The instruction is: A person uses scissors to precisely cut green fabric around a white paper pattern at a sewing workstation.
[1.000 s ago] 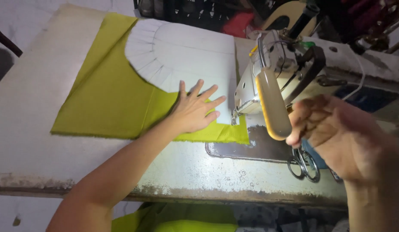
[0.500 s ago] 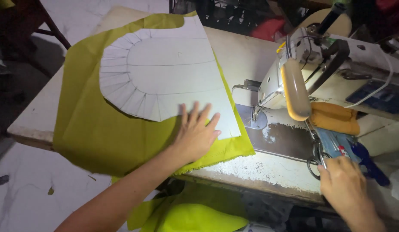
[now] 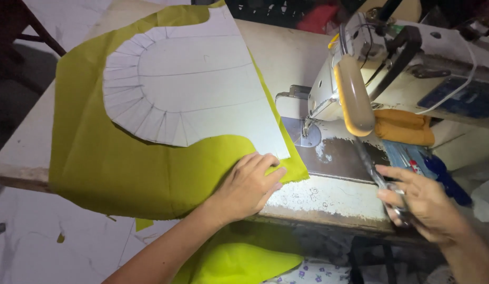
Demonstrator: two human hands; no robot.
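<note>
My left hand (image 3: 248, 185) rests palm down on a yellow-green fabric piece (image 3: 118, 163), at its near right corner, fingertips touching the white paper pattern (image 3: 202, 100) that lies on top. The pattern has a curved, slashed edge. My right hand (image 3: 420, 202) is at the table's front right edge, fingers closed around a pair of metal scissors (image 3: 378, 176) whose blades point toward the sewing machine (image 3: 370, 79). The fabric hangs slightly over the table's front edge.
The sewing machine stands at the right with its needle plate (image 3: 306, 135) beside the fabric corner. A folded orange cloth (image 3: 405, 126) and blue items (image 3: 439, 168) lie under the machine arm. More yellow-green fabric (image 3: 239, 263) lies below the table (image 3: 328, 197).
My right hand came down from the machine to the table front and took hold of the scissors. The left hand slid toward the fabric's near corner. The view shifted closer.
</note>
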